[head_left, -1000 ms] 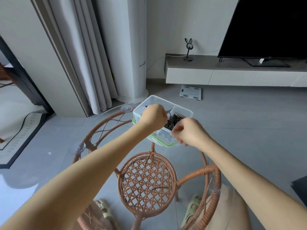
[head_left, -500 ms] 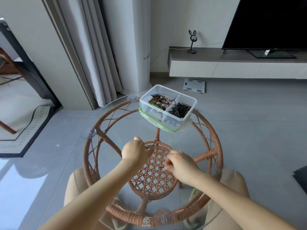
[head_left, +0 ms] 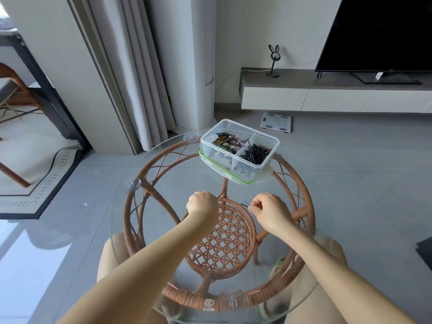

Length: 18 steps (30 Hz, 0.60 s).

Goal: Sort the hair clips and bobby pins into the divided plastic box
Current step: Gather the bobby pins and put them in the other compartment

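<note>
1. My right hand (head_left: 272,212) pinched a bobby pin (head_left: 244,204) between closed fingers (head_left: 253,207) above the glass table (head_left: 121,220).
2. My left hand (head_left: 203,205) was fisted, a dark pin tip (head_left: 220,194) protruding.
3. The divided plastic box (head_left: 239,149) sat well beyond on the table's far side, clips left, pins right.

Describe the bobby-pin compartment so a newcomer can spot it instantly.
Start at the round glass table on its rattan frame. At its far edge sits a clear box on a green-rimmed lid. The pin compartment is its right half: a heap of thin black pins, unlike the brown clips left of the divider.
</note>
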Motion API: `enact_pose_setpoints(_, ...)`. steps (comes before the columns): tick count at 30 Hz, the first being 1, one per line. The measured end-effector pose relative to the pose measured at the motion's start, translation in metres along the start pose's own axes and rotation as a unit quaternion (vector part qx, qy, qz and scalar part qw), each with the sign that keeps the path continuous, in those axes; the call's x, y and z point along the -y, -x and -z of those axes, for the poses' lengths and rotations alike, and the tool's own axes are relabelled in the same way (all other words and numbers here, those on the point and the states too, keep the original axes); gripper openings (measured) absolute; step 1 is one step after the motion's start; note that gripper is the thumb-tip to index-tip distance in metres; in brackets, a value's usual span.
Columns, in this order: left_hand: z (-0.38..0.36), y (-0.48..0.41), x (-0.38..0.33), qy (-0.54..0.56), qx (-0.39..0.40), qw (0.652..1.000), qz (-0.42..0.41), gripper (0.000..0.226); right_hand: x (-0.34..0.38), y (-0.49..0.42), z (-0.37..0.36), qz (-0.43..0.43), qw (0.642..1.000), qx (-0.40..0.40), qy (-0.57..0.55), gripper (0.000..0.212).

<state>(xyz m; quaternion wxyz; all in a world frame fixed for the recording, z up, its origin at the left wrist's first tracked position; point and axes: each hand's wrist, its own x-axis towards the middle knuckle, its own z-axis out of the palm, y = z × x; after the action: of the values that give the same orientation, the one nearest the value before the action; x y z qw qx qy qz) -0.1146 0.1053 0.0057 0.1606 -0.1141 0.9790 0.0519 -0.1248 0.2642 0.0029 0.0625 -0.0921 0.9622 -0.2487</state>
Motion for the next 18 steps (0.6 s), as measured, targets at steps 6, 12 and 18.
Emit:
enact_pose_setpoints(6,-0.001,0.001,0.008,-0.036,0.000,0.999,-0.036,0.026,0.014,-0.027,0.040,-0.026,0.989,-0.134,-0.050,0.015)
enact_pose_setpoints(12,0.029,-0.008,0.018,0.034,0.036,0.998,-0.047,0.015,0.025,-0.100,0.077,0.013,0.992,-0.092,0.084,0.019)
enact_pose_setpoints(18,0.103,-0.027,-0.017,0.210,-0.008,0.972,-0.103,0.027,0.012,-0.110,0.082,0.055,0.989,-0.125,0.061,0.027)
